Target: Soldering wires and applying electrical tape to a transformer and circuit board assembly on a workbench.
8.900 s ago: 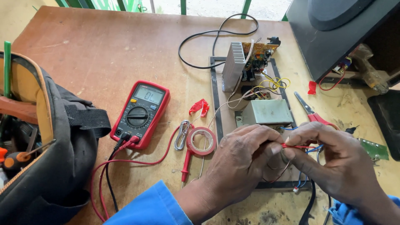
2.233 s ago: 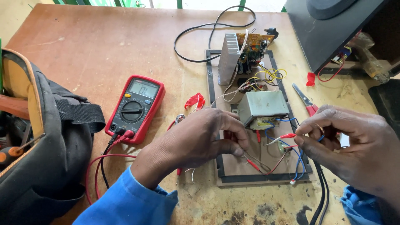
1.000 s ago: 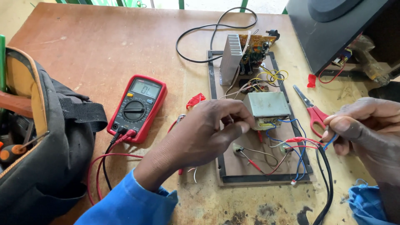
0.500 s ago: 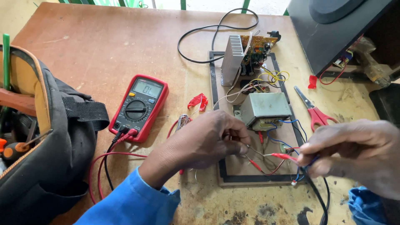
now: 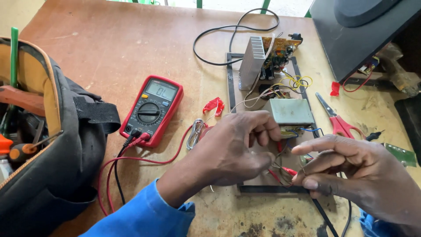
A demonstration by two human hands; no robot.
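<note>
Red-tipped wires (image 5: 285, 169) lie between my hands: left hand (image 5: 232, 151) clenched on them, right hand (image 5: 351, 175) pinching their ends, equally near

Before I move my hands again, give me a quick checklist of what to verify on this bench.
1. Left hand on the wires over the board: ok, fingers curled at them.
2. Right hand pinching the thin wires: ok, fingertips closed on them.
3. Multimeter switched on: ok, display lit.
4. Red and black leads plugged into the multimeter: ok.
5. Where the probe tips touch: cannot tell, hidden by the hands.
6. Scissors away from the wiring: ok, they lie beside the board, clear of both hands.
</note>
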